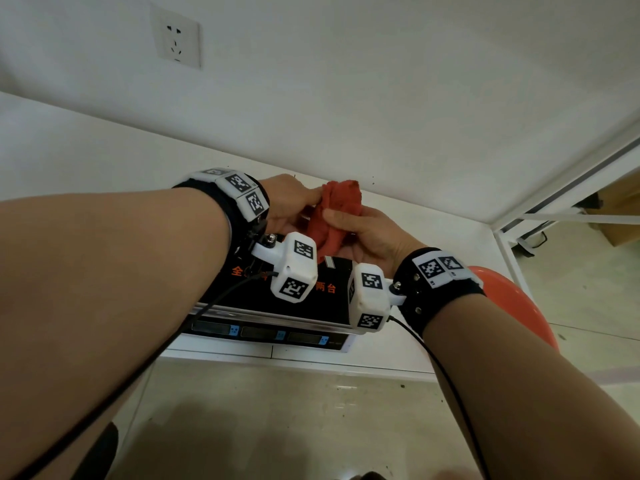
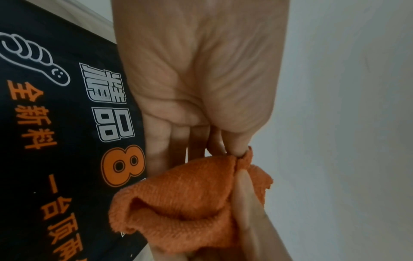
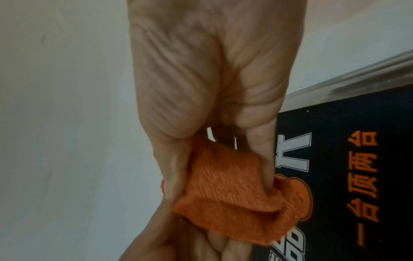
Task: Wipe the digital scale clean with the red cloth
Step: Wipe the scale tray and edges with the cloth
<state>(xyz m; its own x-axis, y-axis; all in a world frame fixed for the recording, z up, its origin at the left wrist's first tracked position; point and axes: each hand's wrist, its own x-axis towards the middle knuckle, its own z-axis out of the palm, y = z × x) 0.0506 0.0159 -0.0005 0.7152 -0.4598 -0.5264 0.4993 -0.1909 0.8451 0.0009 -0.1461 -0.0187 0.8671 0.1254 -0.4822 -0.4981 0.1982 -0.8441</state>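
Note:
The red cloth (image 1: 334, 213) is bunched up between both hands, above the far edge of the digital scale (image 1: 322, 292). My left hand (image 1: 294, 202) pinches a corner of the cloth (image 2: 187, 203) between thumb and forefinger. My right hand (image 1: 367, 230) grips the cloth (image 3: 232, 194) with thumb on one side and fingers on the other. The scale (image 2: 55, 141) has a black platform with orange and white printing and a silver rim (image 3: 346, 83). Its display panel (image 1: 270, 332) faces me. The wrist cameras hide part of the platform.
The scale stands on a white table (image 1: 104, 161) against a white wall with a socket (image 1: 176, 41). An orange-red plastic stool (image 1: 512, 303) stands at the right under my right forearm. A white frame (image 1: 554, 188) and cardboard boxes (image 1: 620, 223) are at the far right.

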